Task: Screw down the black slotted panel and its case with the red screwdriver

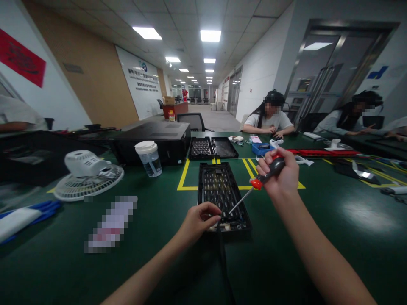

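My right hand is wrapped round the red and black handle of a screwdriver. Its metal shaft slants down and left, with the tip at the near end of a black tray-like housing lying on the green table. My left hand is pinched at the near left corner of that housing, fingers closed on something too small to name. A black cable runs from the housing's near edge towards me.
A white fan lies face down at the left, beside a lidded plastic cup and a black box. Two more black trays and a blue box sit beyond. Two people sit at the far right.
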`<move>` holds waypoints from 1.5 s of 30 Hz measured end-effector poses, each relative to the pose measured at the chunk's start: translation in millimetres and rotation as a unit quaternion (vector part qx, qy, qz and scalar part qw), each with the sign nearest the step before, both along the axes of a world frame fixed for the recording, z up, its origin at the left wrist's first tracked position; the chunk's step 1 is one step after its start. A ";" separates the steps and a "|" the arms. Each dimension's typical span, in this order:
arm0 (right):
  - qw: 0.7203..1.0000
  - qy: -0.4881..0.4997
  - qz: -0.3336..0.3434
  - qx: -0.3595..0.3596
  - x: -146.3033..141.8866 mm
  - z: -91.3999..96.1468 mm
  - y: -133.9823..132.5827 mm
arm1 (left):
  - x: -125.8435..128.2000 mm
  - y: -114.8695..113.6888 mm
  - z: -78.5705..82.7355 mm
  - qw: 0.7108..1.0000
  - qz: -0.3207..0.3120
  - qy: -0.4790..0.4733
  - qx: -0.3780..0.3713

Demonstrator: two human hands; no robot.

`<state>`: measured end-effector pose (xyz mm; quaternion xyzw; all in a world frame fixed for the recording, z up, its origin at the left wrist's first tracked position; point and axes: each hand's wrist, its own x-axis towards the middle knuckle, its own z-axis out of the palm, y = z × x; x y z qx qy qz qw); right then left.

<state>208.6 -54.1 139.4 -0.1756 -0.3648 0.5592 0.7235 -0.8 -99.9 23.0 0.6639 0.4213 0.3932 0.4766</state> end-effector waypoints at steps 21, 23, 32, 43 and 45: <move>0.985 -0.061 0.051 0.151 -6.6 9.8 -36.4 | 3.1 -10.7 -19.6 0.969 -0.009 -0.206 -0.137; 0.984 -0.065 0.052 0.156 -7.1 9.6 -37.3 | 3.0 -11.4 -19.1 0.968 -0.012 -0.209 -0.140; 0.981 -0.056 0.076 0.169 -9.6 9.6 -38.8 | 3.8 -13.7 -14.5 0.968 -0.008 -0.199 -0.155; 0.973 -0.049 0.103 0.200 -11.3 7.0 -37.1 | 4.3 -16.5 -10.5 0.970 0.012 -0.186 -0.156; 0.972 -0.048 0.107 0.204 -11.0 6.7 -37.2 | 4.0 -17.3 -9.7 0.970 0.020 -0.183 -0.157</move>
